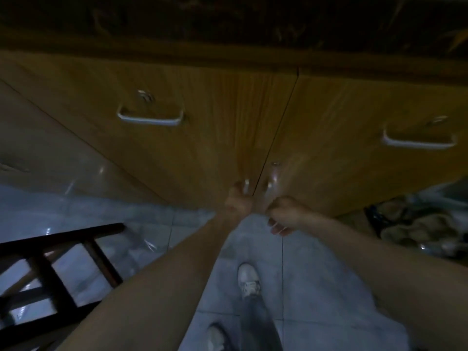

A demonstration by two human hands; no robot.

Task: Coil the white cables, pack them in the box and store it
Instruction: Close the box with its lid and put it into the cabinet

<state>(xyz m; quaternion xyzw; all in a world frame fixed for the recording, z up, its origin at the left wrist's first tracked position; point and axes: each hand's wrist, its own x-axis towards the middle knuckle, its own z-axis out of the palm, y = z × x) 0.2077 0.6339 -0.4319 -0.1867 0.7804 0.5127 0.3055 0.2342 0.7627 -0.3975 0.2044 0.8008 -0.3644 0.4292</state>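
Observation:
A wooden cabinet stands in front of me with two lower doors that meet at a dark seam. My left hand [238, 198] grips the small metal handle of the left door [202, 153] near that seam. My right hand [283, 214] is curled just below the handle [273, 173] of the right door [329, 173]; whether it touches the door is too blurred to tell. Both doors look closed. No white cables and no box show in this dim, blurred view.
Two drawers with pale bar handles [150, 117] [419, 141] sit above the doors, under a dark countertop. A dark wooden chair frame [50, 269] stands at lower left on the tiled floor. A cluttered bag or pile [417, 224] lies at right. My white shoes [249, 279] are below.

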